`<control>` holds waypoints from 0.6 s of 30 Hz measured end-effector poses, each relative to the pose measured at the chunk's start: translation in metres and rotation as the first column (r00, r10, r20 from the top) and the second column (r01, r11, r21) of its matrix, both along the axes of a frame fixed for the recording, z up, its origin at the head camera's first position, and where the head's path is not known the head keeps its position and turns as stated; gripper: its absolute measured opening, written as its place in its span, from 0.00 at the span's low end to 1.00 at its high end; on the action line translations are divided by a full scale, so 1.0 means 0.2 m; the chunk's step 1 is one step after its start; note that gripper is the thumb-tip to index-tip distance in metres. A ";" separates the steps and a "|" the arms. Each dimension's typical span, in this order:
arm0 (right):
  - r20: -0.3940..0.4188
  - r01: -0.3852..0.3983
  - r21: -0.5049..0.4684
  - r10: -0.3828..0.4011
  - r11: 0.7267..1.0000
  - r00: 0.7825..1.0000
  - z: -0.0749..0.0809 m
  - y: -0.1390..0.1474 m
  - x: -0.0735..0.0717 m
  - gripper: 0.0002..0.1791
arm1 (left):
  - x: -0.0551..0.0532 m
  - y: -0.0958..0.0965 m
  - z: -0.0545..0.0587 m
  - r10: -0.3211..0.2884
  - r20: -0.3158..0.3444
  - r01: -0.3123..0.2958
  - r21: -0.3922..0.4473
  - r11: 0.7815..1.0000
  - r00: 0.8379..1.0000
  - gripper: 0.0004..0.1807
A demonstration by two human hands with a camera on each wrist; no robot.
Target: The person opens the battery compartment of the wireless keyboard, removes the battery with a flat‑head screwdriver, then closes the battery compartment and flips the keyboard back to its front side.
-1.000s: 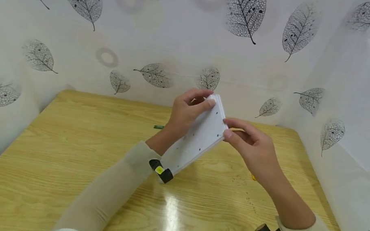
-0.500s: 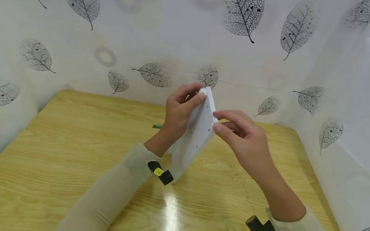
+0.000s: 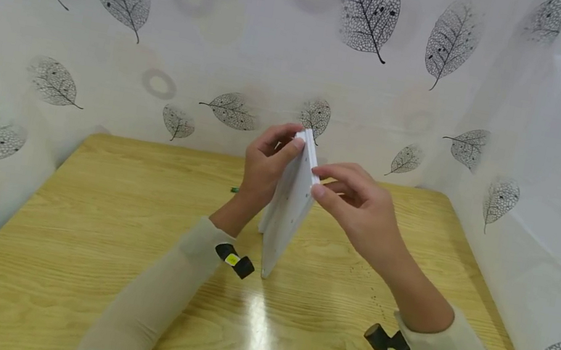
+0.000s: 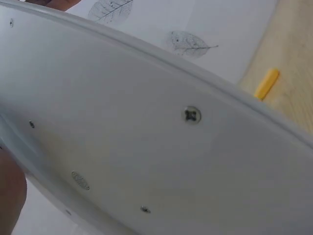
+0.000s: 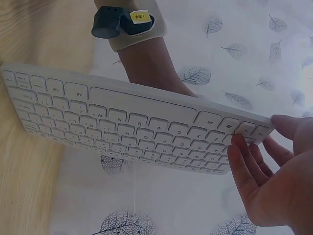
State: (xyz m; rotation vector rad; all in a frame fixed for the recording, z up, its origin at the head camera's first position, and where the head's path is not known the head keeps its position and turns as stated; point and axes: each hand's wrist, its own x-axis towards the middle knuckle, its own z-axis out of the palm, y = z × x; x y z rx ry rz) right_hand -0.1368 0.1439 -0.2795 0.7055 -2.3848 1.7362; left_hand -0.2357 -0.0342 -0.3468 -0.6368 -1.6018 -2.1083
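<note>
A thin white keyboard stands tilted on end above the middle of the table, nearly edge-on in the head view. Rows of keys fill its face in the right wrist view. Screws dot its pale underside in the left wrist view. My left hand grips the upper end, thumb on the underside and fingers behind. With thumb and fingertips, my right hand pinches the long edge just below that; in the right wrist view the right hand is at one end corner. Whether the lower end touches the table cannot be told.
A small green object lies on the wooden table, partly hidden behind the left wrist. In the left wrist view a yellow stick-like thing lies on the table. Small dark specks are scattered to the right. Leaf-patterned sheets surround the table.
The keyboard has turned from showing its underside broadly to nearly edge-on, and its upper end has shifted left. Both hands moved left with it, keeping their hold.
</note>
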 end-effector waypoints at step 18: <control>-0.026 -0.065 -0.066 0.063 0.996 0.998 -0.03 -0.13 -0.01 0.16 | 0.10 -0.21 0.11 0.036 0.105 -0.007 -0.261 0.965 0.994 0.17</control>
